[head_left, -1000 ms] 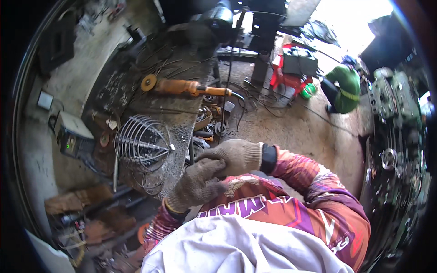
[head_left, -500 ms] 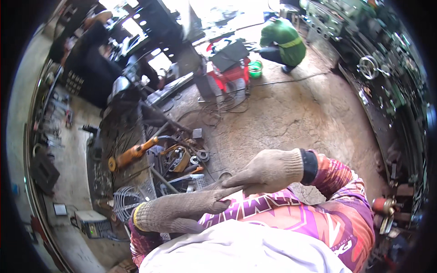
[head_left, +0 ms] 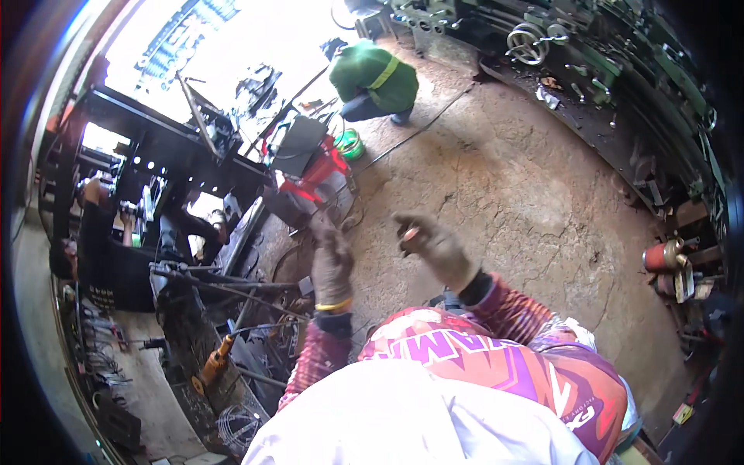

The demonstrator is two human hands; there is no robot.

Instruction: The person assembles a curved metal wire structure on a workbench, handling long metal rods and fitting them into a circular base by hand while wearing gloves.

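Observation:
My left hand (head_left: 333,267), in a knitted work glove with a yellow cuff edge, is raised in front of me. Its fingers stretch upward, somewhat smeared by motion, and nothing shows in them. To its right, apart from it, my gloved right hand (head_left: 443,252) hangs over the floor with fingers loosely bent. A small pinkish spot shows at its fingertips, perhaps bare skin through the glove. I see no object in this hand. Nearest beyond my left hand stands a red and grey boxy machine (head_left: 314,174) with a dark panel on top.
An orange angle grinder (head_left: 215,364) and a wire fan guard (head_left: 239,426) lie at the lower left. A person in green (head_left: 376,77) squats beside a green bucket (head_left: 349,144). Another in black (head_left: 116,267) is at a metal frame. A lathe-like machine with a handwheel (head_left: 528,43) lines the right.
My hands have come apart, the right no longer touching the left glove, and both have moved forward. The view has swung, so the surroundings now sit further left.

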